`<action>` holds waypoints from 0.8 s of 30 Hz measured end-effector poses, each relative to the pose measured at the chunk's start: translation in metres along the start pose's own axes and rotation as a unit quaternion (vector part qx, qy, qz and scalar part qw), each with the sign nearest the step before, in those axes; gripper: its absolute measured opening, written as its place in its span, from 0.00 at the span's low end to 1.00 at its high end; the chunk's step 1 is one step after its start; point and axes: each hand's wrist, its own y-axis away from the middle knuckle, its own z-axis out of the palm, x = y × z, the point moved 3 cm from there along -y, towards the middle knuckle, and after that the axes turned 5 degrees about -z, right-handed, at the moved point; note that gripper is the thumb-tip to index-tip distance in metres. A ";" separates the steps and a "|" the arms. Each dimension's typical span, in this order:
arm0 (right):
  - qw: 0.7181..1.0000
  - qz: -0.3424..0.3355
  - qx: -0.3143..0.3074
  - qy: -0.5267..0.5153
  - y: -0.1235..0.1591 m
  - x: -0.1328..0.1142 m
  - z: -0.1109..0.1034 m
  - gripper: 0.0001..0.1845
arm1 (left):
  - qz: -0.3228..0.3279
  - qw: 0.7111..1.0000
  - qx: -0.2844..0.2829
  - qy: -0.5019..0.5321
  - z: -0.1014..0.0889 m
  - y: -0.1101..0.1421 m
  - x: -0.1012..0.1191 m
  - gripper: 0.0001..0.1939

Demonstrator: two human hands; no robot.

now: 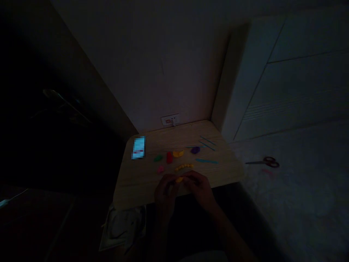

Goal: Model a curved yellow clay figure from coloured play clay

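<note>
Between the fingertips of my left hand (166,190) and my right hand (198,185) is a small piece of orange-yellow modelling clay (179,179). Both hands are closed on it, over the front edge of the wooden table. Just beyond them lies a curved row of yellow clay balls (184,167). Farther back are a yellow clay lump (178,154), a red clay lump (169,157), a green one (158,158) and a purple one (195,150). A pink clay piece (160,169) sits left of the row.
A lit phone (139,147) lies at the table's (133,185) back left. On the right are a blue clay knife (206,161) and thin blue sticks (207,145). Scissors (268,162) rest on the pale surface to the right. A wall socket (170,119) is behind the table.
</note>
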 end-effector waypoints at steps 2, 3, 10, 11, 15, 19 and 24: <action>1.000 -0.005 -0.005 0.004 0.000 -0.001 0.000 0.13 | -0.006 1.000 0.001 -0.004 0.000 0.000 0.000 0.13; 1.000 -0.009 -0.008 0.006 0.001 -0.003 0.001 0.12 | -0.006 1.000 0.001 -0.005 0.001 0.000 0.000 0.13; 0.999 -0.034 0.008 -0.008 0.000 -0.009 -0.001 0.09 | -0.017 1.000 -0.012 0.002 0.003 0.004 0.002 0.16; 0.999 -0.032 0.011 -0.015 0.000 -0.007 -0.001 0.09 | -0.014 1.000 -0.013 0.002 0.004 0.003 0.003 0.15; 0.999 -0.029 0.003 -0.025 0.000 -0.003 -0.001 0.09 | 0.024 0.999 -0.019 -0.025 0.004 0.001 0.007 0.10; 0.999 -0.042 -0.002 0.001 0.000 -0.005 -0.002 0.09 | 0.045 0.998 -0.010 -0.041 0.001 0.000 0.007 0.09; 0.997 -0.054 -0.041 0.035 0.001 -0.007 0.000 0.09 | 0.021 1.000 0.010 -0.018 -0.001 0.001 -0.001 0.12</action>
